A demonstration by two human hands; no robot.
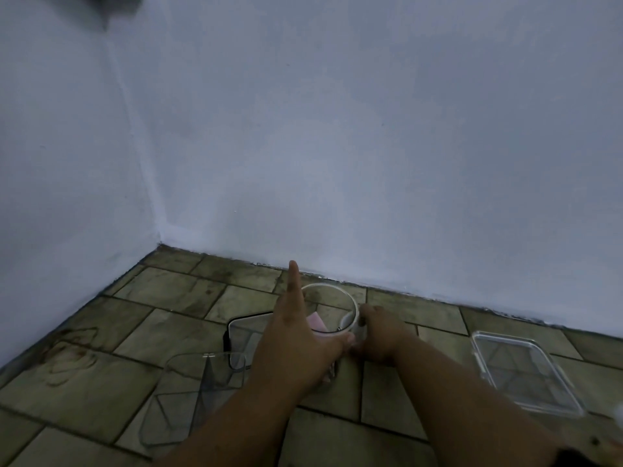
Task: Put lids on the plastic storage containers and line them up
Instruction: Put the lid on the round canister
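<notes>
A round clear container (332, 293) with a white rim stands on the tiled floor near the wall, with something pink (317, 321) inside. My left hand (296, 335) lies against its left and front side, forefinger straight and thumb stretched across the front. My right hand (379, 332) grips the container's right wall with curled fingers. Left of it, partly behind my left hand, sits a rectangular container (241, 328) with a dark rim. A taller clear rectangular container (195, 392) stands in front at the left. A flat clear rectangular lid or tray (526, 372) lies to the right.
The floor (175, 298) is of worn greenish tiles and meets pale walls (337, 146) just behind the round container and at the left, forming a corner. Dark stain marks (72, 358) show on the tiles at the left.
</notes>
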